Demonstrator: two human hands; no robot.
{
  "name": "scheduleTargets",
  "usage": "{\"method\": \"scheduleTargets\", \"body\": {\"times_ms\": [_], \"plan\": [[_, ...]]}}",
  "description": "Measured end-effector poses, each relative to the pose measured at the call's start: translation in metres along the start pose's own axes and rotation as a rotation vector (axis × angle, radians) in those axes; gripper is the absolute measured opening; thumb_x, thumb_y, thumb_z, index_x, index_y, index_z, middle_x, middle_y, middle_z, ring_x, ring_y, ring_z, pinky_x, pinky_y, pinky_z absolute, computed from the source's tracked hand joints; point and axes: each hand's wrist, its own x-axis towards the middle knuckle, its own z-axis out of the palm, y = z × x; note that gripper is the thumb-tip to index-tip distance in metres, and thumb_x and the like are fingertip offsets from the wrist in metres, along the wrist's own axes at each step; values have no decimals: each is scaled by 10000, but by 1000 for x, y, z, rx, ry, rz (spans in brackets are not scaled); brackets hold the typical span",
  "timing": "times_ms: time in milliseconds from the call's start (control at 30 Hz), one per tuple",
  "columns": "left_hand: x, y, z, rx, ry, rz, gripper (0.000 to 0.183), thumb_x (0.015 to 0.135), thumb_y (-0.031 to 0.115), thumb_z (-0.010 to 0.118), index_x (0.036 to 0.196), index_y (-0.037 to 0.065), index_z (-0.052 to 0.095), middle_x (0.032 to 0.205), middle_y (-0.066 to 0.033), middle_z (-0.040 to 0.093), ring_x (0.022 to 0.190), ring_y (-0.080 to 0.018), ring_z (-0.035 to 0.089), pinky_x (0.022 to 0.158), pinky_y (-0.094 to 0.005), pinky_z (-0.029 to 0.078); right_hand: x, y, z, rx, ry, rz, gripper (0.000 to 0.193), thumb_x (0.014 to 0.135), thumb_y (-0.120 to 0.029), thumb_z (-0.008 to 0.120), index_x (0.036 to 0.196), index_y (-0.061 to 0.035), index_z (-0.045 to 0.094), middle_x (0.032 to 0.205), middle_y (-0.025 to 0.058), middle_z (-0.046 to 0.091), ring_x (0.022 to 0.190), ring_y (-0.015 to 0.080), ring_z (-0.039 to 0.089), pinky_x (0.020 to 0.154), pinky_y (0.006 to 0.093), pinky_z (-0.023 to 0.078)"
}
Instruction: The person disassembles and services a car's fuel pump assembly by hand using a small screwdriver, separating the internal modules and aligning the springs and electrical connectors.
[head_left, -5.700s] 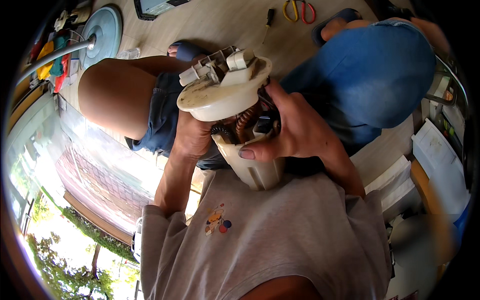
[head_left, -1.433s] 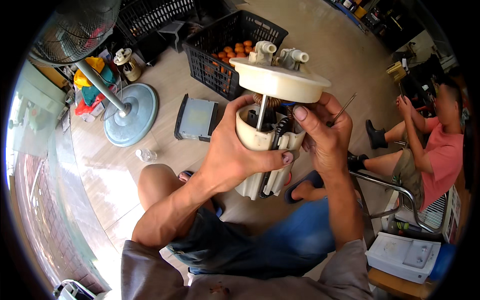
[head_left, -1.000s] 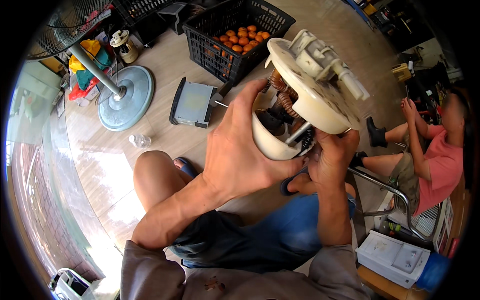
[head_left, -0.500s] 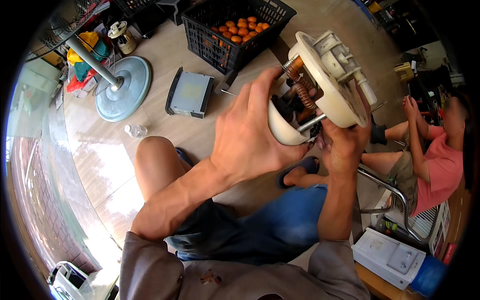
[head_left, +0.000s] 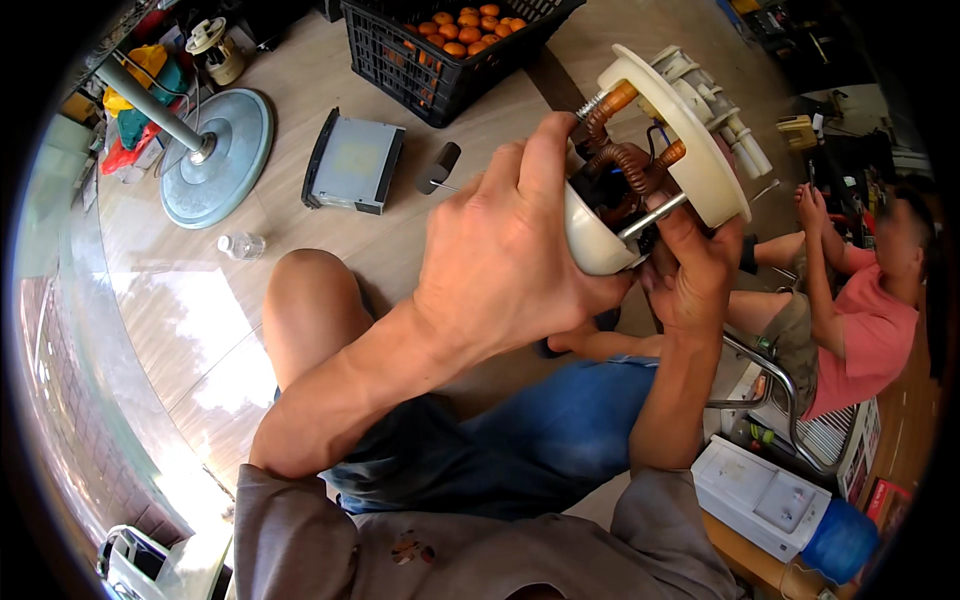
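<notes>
Both hands hold a fuel pump assembly in front of me. Its cream round flange (head_left: 700, 140) is joined to a white cup (head_left: 592, 238) by brown corrugated hoses (head_left: 622, 165) and a metal rod (head_left: 655, 214) with a spring. My left hand (head_left: 500, 225) is closed round the cup from the left. My right hand (head_left: 690, 265) grips from below right, its thumb by the rod and flange; some fingers are hidden. Next to the left hand is a black cylinder (head_left: 438, 168); a thin metal shaft shows between them, and I cannot tell whether they join.
A black crate (head_left: 430, 85) of orange fruit stands ahead. A grey metal box unit (head_left: 352, 160), a clear bottle (head_left: 241, 246), a round stand base (head_left: 217, 158) and another fuel pump assembly (head_left: 215, 50) lie to the left. A seated person (head_left: 860, 320) is at right, near a white dispenser (head_left: 760, 495).
The assembly has turned slightly, and the gap between flange and cup shows wider, with a blue wire in sight. My right thumb has come up beside the rod. The surroundings have shifted left in view.
</notes>
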Motion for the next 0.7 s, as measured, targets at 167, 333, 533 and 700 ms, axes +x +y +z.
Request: {"method": "scheduleTargets", "body": {"times_ms": [167, 333, 533, 700], "plan": [[2, -5, 3, -19, 12, 65, 904, 536, 268, 817, 1294, -52, 443, 958, -195, 605, 769, -350, 664, 616, -397, 565, -1, 7, -5, -31, 122, 25, 513, 818, -46, 702, 1279, 25, 487, 947, 121, 675, 503, 61, 491, 355, 174, 307], [8, -15, 2, -6, 20, 78, 898, 532, 243, 799, 1303, -46, 440, 916, -174, 593, 749, -338, 661, 585, -395, 560, 7, 21, -2, -55, 259, -6, 311, 803, -68, 728, 1085, 50, 667, 768, 54, 680, 385, 19, 373, 343, 181, 227], [14, -19, 1, -41, -13, 57, 897, 536, 239, 801, 1307, -41, 438, 911, -165, 591, 736, -335, 662, 581, -398, 560, 15, 16, 3, -76, 232, -13, 330, 794, -54, 737, 1093, 53, 646, 818, 69, 691, 450, 44, 487, 359, 180, 298], [16, -19, 1, -58, 22, 85, 903, 537, 246, 812, 1311, -31, 439, 951, -165, 601, 777, -328, 664, 623, -392, 565, 21, 26, 12, -78, 396, -163, 347, 782, -35, 732, 1099, 54, 623, 866, 91, 692, 547, 71, 574, 401, 171, 372]]}}
